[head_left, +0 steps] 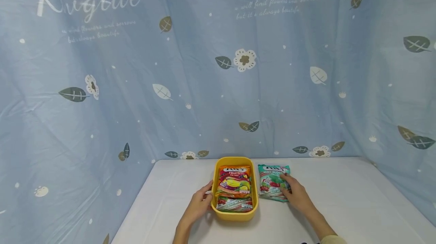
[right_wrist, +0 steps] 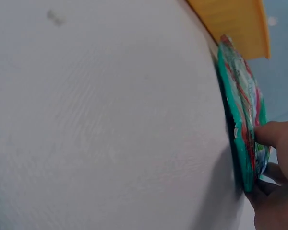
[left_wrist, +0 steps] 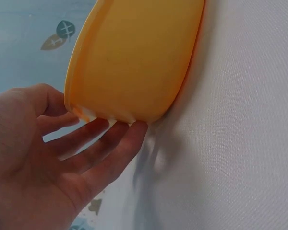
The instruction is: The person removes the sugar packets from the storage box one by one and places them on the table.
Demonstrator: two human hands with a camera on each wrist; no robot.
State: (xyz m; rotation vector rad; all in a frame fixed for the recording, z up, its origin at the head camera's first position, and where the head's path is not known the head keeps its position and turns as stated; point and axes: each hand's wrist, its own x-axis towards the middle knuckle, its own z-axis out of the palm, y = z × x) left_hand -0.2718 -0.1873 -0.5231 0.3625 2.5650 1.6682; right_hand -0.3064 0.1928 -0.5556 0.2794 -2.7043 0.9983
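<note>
A yellow plastic basket (head_left: 235, 216) stands on the white table in the head view. Inside lie an orange Fox's Fruits candy bag (head_left: 234, 183) and, nearer the front, a partly covered green-and-red candy bag (head_left: 233, 204). My left hand (head_left: 199, 204) holds the basket's left side, thumb near the rim; the left wrist view shows its fingertips (left_wrist: 138, 128) against the outer wall. To the right of the basket is a teal Fox's mint candy bag (head_left: 270, 183). My right hand (head_left: 296, 195) pinches its right edge, with the thumb (right_wrist: 269, 133) on its face in the right wrist view.
The white table (head_left: 340, 195) extends to both sides of the basket. A blue curtain (head_left: 190, 77) printed with leaves and flowers hangs behind the table and along its sides.
</note>
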